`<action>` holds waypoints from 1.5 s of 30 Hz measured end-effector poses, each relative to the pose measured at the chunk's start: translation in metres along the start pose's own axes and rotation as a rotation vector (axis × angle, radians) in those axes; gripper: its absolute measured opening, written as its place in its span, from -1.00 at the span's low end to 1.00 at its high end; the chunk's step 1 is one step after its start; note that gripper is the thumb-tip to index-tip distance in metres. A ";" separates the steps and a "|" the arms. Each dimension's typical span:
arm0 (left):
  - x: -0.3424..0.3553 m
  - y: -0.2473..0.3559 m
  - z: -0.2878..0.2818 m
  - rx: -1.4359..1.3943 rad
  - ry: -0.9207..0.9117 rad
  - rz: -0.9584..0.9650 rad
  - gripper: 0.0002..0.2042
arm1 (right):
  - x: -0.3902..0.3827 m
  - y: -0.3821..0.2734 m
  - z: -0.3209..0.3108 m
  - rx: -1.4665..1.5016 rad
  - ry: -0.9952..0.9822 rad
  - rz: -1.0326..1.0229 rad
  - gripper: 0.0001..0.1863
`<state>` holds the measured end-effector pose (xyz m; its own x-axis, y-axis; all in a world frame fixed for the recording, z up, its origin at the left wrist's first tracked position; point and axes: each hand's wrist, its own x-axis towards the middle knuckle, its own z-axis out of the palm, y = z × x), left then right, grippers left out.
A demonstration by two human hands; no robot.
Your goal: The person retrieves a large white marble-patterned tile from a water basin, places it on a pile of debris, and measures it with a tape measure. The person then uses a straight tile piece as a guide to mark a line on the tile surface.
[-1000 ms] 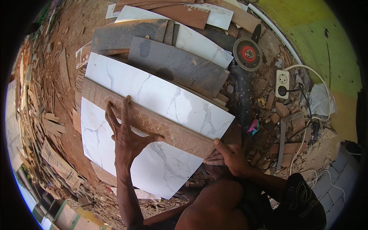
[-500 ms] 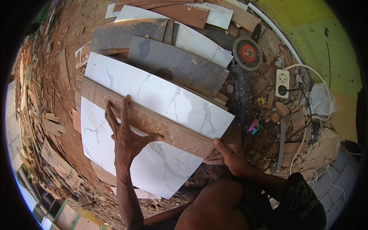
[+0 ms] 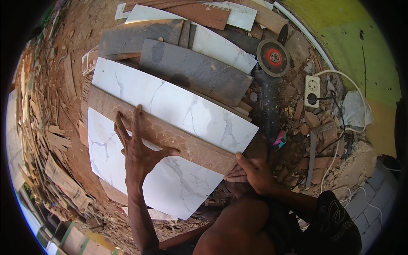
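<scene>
A narrow brown tile strip, its patterned back facing up, lies slantwise across a large white marble-look tile. My left hand rests on the strip with fingers spread: two fingertips touch near its far edge and the thumb its near edge. At the strip's right end, my right hand grips the corner, thumb on top and the other fingers bent at the end edge. How far those fingers reach underneath is hidden. White tile surface shows on both sides of the strip.
Beyond the tile lie dark grey tile pieces and more offcuts. An angle grinder with its disc exposed rests at the right. A white socket strip with a black plug sits among rubble and cables. Wood scraps litter the left side.
The whole view has shifted very slightly left. Both hands keep their places on the tile strip, with no visible movement against it.
</scene>
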<state>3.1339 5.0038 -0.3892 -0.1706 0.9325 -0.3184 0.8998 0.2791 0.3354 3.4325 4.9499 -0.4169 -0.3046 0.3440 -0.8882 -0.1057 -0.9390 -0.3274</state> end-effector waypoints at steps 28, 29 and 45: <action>-0.002 -0.011 -0.005 -0.093 0.000 -0.027 0.40 | 0.002 0.005 0.001 0.002 0.041 -0.016 -0.40; -0.002 -0.012 -0.003 -0.065 0.017 -0.015 0.39 | 0.001 0.004 0.001 0.000 0.042 -0.016 -0.40; -0.001 -0.006 -0.011 -0.039 -0.012 -0.081 0.36 | -0.001 -0.001 0.005 -0.011 0.043 -0.023 -0.39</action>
<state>3.1243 5.0039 -0.3812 -0.2371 0.9038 -0.3564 0.8669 0.3624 0.3423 3.4280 4.9504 -0.4136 -0.2614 0.3659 -0.8932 -0.1020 -0.9306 -0.3514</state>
